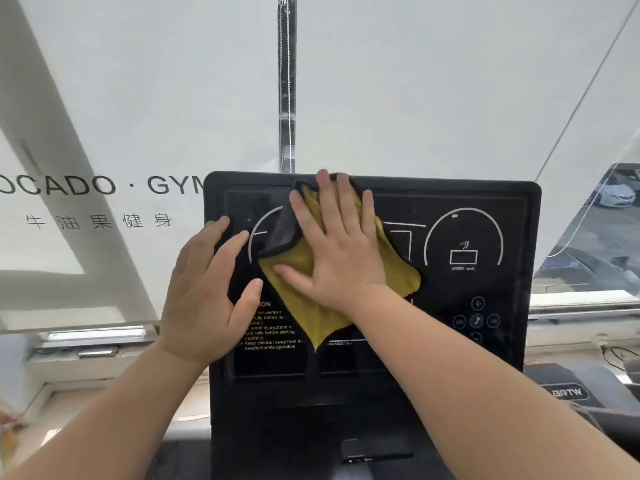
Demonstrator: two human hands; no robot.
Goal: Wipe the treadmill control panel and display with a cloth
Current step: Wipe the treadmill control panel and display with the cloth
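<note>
A black glossy treadmill control panel (429, 306) fills the centre of the frame, wider than tall, its long axis running left to right and its face turned toward the camera. A yellow microfibre cloth (304, 313) lies on the panel's upper middle. It sits like a diamond, its long axis running top to bottom of the frame, with 1 corner pointing down at the lower centre and another pointing right. At its upper left a flap is folded over, showing a dark grey reverse side (280, 233).

The right hand (341, 251) lies flat on the cloth with fingers straight and spread, pressing it to the panel, fingertips at the panel's top edge. The left hand (204, 289) rests on the panel's left edge, fingers straight and apart, holding nothing, just beside the cloth.

On the panel's right part are a white speed dial outline (464, 237) and round button icons (477, 320); white warning text (270, 329) shows at lower left.

Behind hangs a white roller blind (138, 81) with dark gym lettering (104, 185) at left and a bead chain (288, 81) at top centre. A pale window sill (104, 386) runs below. Parked cars (613, 195) show at right.
</note>
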